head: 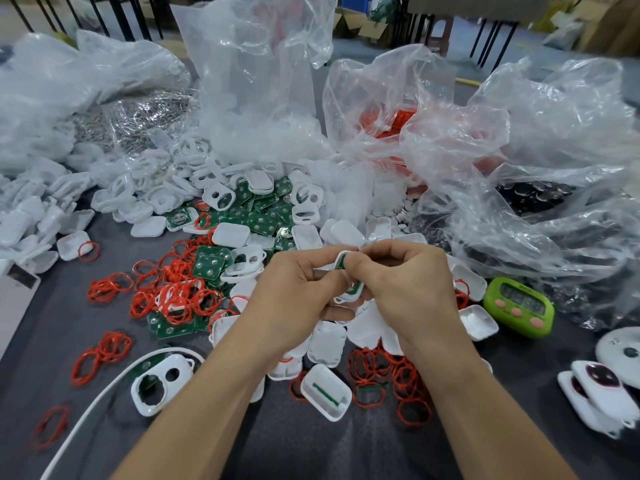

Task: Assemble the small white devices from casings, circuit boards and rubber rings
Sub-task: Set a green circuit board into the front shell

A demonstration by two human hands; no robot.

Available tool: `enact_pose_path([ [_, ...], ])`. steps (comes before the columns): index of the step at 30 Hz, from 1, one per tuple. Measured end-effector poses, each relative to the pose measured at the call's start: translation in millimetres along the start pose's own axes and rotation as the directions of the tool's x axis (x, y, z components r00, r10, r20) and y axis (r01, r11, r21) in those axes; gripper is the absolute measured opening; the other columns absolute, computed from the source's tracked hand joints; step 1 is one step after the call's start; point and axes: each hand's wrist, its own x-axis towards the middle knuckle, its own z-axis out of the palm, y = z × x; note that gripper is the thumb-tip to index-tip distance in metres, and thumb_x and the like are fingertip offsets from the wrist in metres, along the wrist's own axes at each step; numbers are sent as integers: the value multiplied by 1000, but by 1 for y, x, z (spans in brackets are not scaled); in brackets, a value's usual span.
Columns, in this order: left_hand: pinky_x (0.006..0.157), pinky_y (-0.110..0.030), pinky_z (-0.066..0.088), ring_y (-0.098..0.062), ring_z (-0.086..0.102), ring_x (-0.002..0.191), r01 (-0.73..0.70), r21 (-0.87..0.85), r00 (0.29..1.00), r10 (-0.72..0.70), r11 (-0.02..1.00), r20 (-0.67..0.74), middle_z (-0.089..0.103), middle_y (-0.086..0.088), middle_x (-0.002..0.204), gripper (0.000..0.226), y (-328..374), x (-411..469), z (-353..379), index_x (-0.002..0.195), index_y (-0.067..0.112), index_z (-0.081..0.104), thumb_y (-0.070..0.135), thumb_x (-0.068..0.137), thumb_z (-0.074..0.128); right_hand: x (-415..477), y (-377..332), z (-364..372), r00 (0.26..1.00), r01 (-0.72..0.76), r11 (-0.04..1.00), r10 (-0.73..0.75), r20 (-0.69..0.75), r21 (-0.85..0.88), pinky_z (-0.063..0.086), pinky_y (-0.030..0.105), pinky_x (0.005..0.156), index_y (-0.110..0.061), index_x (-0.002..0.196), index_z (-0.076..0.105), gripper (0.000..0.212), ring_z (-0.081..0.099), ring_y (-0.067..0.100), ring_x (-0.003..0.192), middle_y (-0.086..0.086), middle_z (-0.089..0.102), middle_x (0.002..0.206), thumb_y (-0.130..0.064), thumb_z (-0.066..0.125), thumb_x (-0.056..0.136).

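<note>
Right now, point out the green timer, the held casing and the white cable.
green timer (518,307), head view, on its display.
held casing (346,299), head view, on its lower rim.
white cable (114,378), head view, mid-length.

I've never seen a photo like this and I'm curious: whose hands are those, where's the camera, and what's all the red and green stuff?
The camera sits on a person's head and looks down, so you see their two arms as if they were your own. There is no machine here, and only this one picture from that one spot. The left hand and the right hand both pinch a small white casing with green showing inside it, above a dark grey table. On the table lie heaps of parts: red rubber rings, green circuit boards and loose white casings. Behind them stand crumpled clear plastic bags. The green thing with pink buttons on the right looks like a little timer.
</note>
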Motion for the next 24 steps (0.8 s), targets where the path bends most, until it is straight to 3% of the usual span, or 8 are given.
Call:
enact_pose_path([
  [5,66,-24,61,-20,78,79,-21,36,1000,21,999,3,80,-8,84,46,0,-1,2,97,42,81,1,100,60,-1,0,2,1000,-2,999,1,-27,-34,60,38,62,-35,72,77,10,69,13,55,-6,72,60,-41,79,64],
  [15,69,-27,62,-24,79,81,-10,11,1000,10,1000,-14,80,-6,85,44,-1,1,4,99,41,81,3,101,59,1,2,1,1000,-12,999,11,-22,-43,58,35,60,-36,74,77,11,68,11,55,-6,73,62,-43,77,65],
  [18,68,-27,62,-29,78,84,12,-56,998,-15,998,-59,79,-12,90,34,1,2,1,107,27,81,2,101,59,3,0,-4,995,-52,996,47,83,69,54,30,58,-27,78,80,4,65,13,54,1,73,64,-28,83,79],
  [20,70,-28,62,-31,78,84,32,-118,997,-40,992,-66,79,-17,93,30,2,3,0,113,18,78,1,101,57,5,-2,-11,982,-116,975,83,171,191,53,23,57,-18,84,81,10,65,14,57,9,75,69,-10,77,87],
  [24,72,-29,63,-33,77,89,56,-155,996,-65,986,-54,78,-19,97,28,4,2,-1,116,13,75,0,102,56,4,-3,-12,977,-104,970,57,206,221,52,19,56,-12,90,81,20,64,14,57,13,77,75,6,72,85],
])
